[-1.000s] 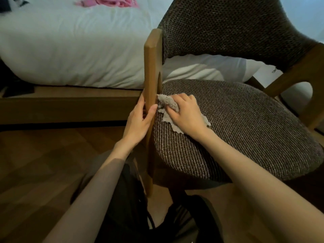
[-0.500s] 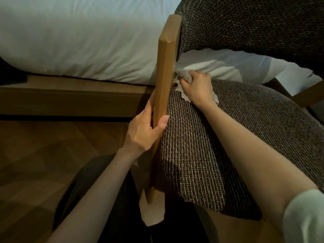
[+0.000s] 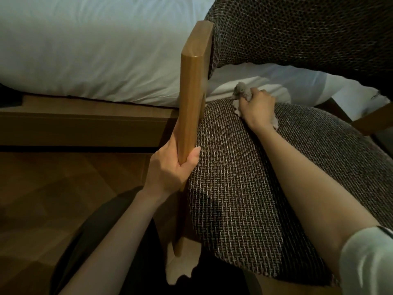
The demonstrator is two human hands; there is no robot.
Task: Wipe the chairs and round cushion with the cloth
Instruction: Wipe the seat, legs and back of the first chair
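The wooden arm post (image 3: 192, 92) of the armchair (image 3: 370, 120) is gripped low down by the left hand (image 3: 170, 165), with the fingers wrapped behind it and the thumb laid across its front edge. A crumpled grey cloth (image 3: 241, 91) is clutched in the right hand (image 3: 257, 107) and pressed onto the far edge of the round woven seat cushion (image 3: 244, 188), below the woven backrest (image 3: 308, 33). A white sleeve (image 3: 368, 262) is worn on the right arm. A white duvet (image 3: 95, 45) on a wooden bed frame (image 3: 85, 124) is seen just behind the armchair, above a wood floor (image 3: 53, 188).
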